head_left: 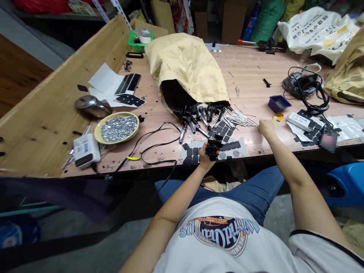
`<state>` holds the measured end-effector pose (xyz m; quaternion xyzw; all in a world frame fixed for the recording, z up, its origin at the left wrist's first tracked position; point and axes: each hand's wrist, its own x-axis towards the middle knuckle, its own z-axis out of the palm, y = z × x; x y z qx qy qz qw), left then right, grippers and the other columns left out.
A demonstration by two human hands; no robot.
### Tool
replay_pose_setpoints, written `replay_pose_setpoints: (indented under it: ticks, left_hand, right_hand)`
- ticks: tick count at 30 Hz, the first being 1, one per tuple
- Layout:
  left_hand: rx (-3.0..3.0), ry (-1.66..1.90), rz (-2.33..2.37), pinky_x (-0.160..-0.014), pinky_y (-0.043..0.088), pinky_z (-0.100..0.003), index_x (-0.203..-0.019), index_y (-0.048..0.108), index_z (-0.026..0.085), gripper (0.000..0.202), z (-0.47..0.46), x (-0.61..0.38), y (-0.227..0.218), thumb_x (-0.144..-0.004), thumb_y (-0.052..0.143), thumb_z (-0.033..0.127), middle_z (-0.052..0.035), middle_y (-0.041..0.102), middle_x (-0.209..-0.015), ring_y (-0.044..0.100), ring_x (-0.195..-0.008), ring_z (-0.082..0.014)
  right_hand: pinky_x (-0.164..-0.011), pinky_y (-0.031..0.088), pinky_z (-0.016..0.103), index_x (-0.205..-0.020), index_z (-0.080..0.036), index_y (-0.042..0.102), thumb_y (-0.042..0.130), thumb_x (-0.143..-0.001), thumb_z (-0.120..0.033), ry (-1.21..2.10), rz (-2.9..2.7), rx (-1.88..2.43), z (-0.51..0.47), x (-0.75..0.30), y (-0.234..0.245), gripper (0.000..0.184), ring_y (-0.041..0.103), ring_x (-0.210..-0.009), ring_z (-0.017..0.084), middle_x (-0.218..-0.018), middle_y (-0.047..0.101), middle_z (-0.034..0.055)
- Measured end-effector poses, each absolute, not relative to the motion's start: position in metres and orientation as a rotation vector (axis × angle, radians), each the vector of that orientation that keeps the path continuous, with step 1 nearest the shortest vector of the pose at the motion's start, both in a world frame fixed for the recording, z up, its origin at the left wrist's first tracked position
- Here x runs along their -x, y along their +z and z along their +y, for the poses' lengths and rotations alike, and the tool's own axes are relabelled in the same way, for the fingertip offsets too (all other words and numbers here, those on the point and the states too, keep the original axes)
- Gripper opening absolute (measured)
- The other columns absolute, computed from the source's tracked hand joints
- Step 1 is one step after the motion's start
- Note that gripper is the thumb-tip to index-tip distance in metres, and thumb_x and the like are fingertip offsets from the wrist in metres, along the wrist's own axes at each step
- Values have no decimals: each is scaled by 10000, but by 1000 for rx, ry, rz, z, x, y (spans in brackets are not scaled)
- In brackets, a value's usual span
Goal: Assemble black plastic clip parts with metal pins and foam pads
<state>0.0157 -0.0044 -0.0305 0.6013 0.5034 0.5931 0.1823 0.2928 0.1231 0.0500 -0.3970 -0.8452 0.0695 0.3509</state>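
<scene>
My left hand [205, 156] grips a stack of black plastic parts [214, 147], held over the sheet of black pads [237, 148] at the worktop [250, 76] edge, within easy reach. My right hand [265, 128] lies beside the steel pins [236, 119], apparently empty; closure is hard to judge from this view.

Matt blk plastic parts [214, 146], shiny metal pins [234, 119].

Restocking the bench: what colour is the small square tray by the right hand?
The tray is dark blue, clearest in the head view.

Several black plastic parts [214, 146] sit bunched in the left hand [205, 157].
</scene>
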Motion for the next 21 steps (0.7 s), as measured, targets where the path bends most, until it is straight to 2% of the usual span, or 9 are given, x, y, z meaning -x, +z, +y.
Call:
replay_pose_setpoints:
  ticks: [3,6,8,13,16,21]
  left_hand:
    - [-1757,1755,1410,-663,540,-321,-912,610,198,257,-3,-15,-26,-749,612,396,-61,681,-774,670,-715,-204]
    - [-1838,1776,1353,-677,541,-321,-918,608,193,268,-2,-17,-21,-773,582,417,-75,688,-801,677,-746,-208]
    - [-1907,1790,1295,-686,542,-315,-942,603,193,280,-3,-18,-17,-789,569,426,-85,694,-835,681,-775,-210]
    - [-2079,1870,1184,-707,545,-312,-980,597,178,254,-5,-22,-6,-836,529,377,-86,706,-880,687,-800,-200]
    - [-2135,1931,1159,-718,543,-310,-1011,583,168,232,-7,-22,-2,-848,523,323,-81,711,-893,688,-807,-191]
    - [-2172,1959,1151,-737,536,-300,-1062,559,174,251,-9,-18,2,-858,512,314,-78,711,-918,685,-841,-183]
  right_hand:
    - [-626,515,323,-592,-228,500,530,-863,-288,56,-2017,1267,111,-288,64,279,597,-623,171,-528,537,5]
    - [-584,520,273,-705,-214,575,568,-815,-252,-4,-1900,1165,82,-266,92,117,589,-584,124,-628,625,-2]
    - [-622,537,263,-793,-210,605,578,-812,-247,-3,-1893,1090,54,-243,115,49,617,-641,114,-723,666,-6]
    - [-653,547,258,-821,-197,596,571,-823,-178,121,-2104,703,-6,-189,153,32,647,-722,113,-794,678,11]
    - [-642,540,242,-851,-184,583,530,-849,-141,62,-2266,521,-18,-178,159,68,642,-729,107,-810,680,35]
    - [-656,542,255,-937,-181,567,544,-846,-122,-30,-2226,459,-26,-182,163,111,638,-758,117,-857,681,64]
